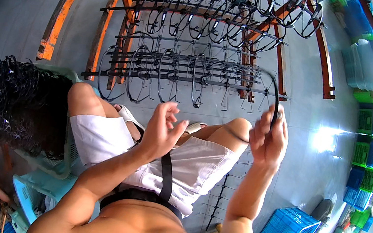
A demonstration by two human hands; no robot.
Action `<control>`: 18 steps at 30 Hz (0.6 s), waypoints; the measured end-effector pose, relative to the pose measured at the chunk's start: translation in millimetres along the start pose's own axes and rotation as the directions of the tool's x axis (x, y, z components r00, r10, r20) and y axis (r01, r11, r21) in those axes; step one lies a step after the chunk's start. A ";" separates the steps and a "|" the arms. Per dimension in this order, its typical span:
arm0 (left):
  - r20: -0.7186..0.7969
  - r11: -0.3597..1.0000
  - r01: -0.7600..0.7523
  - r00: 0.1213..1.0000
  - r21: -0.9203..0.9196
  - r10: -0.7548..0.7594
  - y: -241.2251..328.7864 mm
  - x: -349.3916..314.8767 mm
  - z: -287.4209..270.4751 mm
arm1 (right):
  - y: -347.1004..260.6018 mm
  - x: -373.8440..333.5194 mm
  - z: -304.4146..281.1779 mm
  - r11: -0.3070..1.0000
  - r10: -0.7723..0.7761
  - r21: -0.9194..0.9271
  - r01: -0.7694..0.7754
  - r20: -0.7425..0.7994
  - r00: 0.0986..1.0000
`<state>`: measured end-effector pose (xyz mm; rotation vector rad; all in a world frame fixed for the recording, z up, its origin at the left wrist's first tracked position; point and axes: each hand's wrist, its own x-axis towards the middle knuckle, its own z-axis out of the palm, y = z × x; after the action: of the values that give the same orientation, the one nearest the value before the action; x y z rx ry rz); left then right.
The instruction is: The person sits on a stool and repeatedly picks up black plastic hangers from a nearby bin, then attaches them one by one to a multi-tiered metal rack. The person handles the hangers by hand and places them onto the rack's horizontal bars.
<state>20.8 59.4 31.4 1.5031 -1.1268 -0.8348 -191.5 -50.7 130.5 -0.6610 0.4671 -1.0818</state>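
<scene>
The right hand (269, 143) is clamped on a thin black hoop (276, 105), raised near the right lower end of the orange rack (69, 1). The left hand (160, 131) holds nothing, its thumb and loosely curled fingers apart, above the lap. Similar hoops hang from the rack's black hooked bars (154, 75); a glossy black heap (19, 102) fills the pale green crate (72, 146) at left.

Two hands (162, 130), one held black hoop (275, 113), two white shoes (129, 115), one heaped basket (73, 146)
</scene>
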 end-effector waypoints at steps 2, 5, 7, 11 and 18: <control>-0.039 0.989 0.047 0.998 0.144 -0.042 -18.4 17.7 25.9 | 7.9 35.5 1.9 0.996 0.068 -0.043 -0.078 -0.196 0.978; 0.048 0.949 0.070 0.995 0.307 -0.088 -15.7 33.8 43.4 | 62.8 79.1 -37.9 0.954 0.214 -0.172 -0.246 -0.184 0.959; -0.037 0.954 0.070 0.997 0.291 -0.062 -22.7 37.3 49.6 | 93.1 92.8 -53.8 0.932 0.213 -0.243 -0.270 -0.236 0.948; -0.065 0.943 0.092 0.995 0.320 -0.075 -14.3 42.9 50.6 | 102.5 93.0 -65.6 0.923 0.149 -0.302 -0.239 -0.291 0.945; -0.093 0.962 0.050 0.995 0.268 -0.026 -15.1 45.7 53.5 | 107.1 97.0 -70.0 0.936 0.090 -0.308 -0.173 -0.265 0.960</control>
<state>-10.5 -0.7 6.9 1.7738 -1.1843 -0.6513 -127.8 -124.2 2.8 -0.7777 0.9115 -0.9691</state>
